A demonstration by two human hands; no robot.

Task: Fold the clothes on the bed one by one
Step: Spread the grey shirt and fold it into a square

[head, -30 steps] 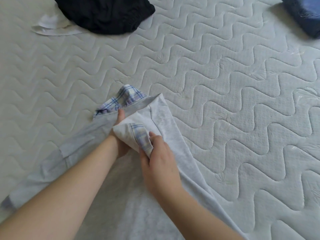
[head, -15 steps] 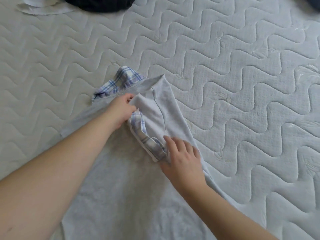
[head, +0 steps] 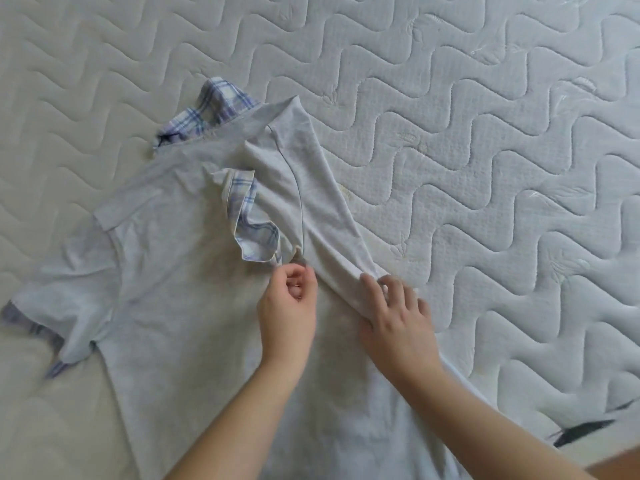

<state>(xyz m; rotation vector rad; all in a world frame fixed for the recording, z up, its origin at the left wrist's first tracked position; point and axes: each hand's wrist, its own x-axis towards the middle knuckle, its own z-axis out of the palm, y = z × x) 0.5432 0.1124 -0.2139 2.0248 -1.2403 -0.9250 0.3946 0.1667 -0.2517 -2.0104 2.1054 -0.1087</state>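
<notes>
Left hand point(head: 287, 303) grip pinches the sleeve cuff point(head: 258, 237), right hand point(head: 394, 313) presses flat-fingered on the shirt point(head: 166, 258) fold; best tug that sleeve smooth first.

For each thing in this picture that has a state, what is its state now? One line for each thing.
grey shirt: lying flat on the mattress, right side folded inward, not fully folded.
right sleeve: folded over onto the body, plaid cuff showing.
left sleeve: spread out, unfolded.
plaid collar: sticking out at the top.
left hand: fingers curled, beside the cuff.
right hand: fingers pressing on the folded edge.
</notes>
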